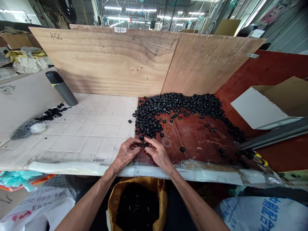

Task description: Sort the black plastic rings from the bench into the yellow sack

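My left hand (126, 152) and my right hand (157, 152) rest together at the near edge of the table, fingertips almost touching. Each pinches a small black plastic part: the left one (139, 145), the right one (146, 144). Just beyond the fingers a big curved heap of the same small black parts (168, 106) lies on the dark red board (197, 138). A few loose parts are scattered across that board, one (182, 149) to the right of my right hand.
Plywood boards (108, 61) stand as a wall behind the heap. A dark grey bottle (61, 87) and a smaller pile of black parts (51, 113) sit on the tiled surface at left, near a plastic bag (29, 128). An open yellow-lined sack (138, 202) of black parts hangs below the edge. A cardboard box (271, 102) stands right.
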A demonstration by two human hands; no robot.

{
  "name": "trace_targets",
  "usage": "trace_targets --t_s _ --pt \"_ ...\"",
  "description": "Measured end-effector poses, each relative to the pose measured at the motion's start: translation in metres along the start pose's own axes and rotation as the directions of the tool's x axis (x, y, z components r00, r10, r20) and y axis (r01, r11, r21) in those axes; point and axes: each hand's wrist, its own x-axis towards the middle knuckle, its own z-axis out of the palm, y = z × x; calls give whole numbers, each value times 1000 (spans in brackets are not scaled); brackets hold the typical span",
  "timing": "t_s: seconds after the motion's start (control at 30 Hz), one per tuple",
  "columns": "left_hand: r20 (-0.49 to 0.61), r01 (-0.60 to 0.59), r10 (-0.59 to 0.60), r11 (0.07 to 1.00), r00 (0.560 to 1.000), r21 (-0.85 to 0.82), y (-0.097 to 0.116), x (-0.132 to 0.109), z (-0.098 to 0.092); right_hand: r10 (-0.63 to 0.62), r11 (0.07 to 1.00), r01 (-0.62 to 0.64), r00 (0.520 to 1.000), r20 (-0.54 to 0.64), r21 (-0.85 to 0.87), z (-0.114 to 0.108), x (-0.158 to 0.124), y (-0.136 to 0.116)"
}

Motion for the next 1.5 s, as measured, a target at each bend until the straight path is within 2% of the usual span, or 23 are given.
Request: trace_targets --t_s 0.07,0.13,0.33,0.47,0.7,0.9,1.0,1.13,1.23,1.3,1.5 --pt "31 61 -57 987 998 -151 -1 0 1 48 998 -47 998 -39 31 6 1 -3" --pt "52 78 -67 970 996 -231 -1 0 1 61 997 -58 996 -64 45 7 1 -5" --pt "29 40 -33 964 999 -262 5 -1 0 -129 992 129 991 -28 -2 5 1 -4" --pt "76 108 -88 940 993 -323 6 -1 0 -83 996 84 995 -56 20 6 -1 -1" --pt "53 68 -58 975 997 -213 2 -4 0 -158 986 154 985 -64 -68 6 -2 -5" --pt "3 -137 139 981 990 -134 -1 -5 2 -191 977 186 981 -44 -102 5 -2 -6" --pt "8 -185 187 977 982 -108 -1 -6 2 -232 966 225 971 -48 -131 5 -3 -6" --pt "25 -233 234 971 972 -48 2 -6 0 -188 968 180 982 -29 -175 8 -1 -3" --pt "37 -236 237 971 971 -22 4 -7 0 -235 935 217 972 -31 -280 11 -1 0" --pt "23 -211 213 976 977 -61 4 -7 1 -273 913 241 960 -55 -330 12 -3 0" --pt "-30 -135 132 973 991 -189 -1 -8 3 -333 904 322 943 8 -280 9 -9 -6"
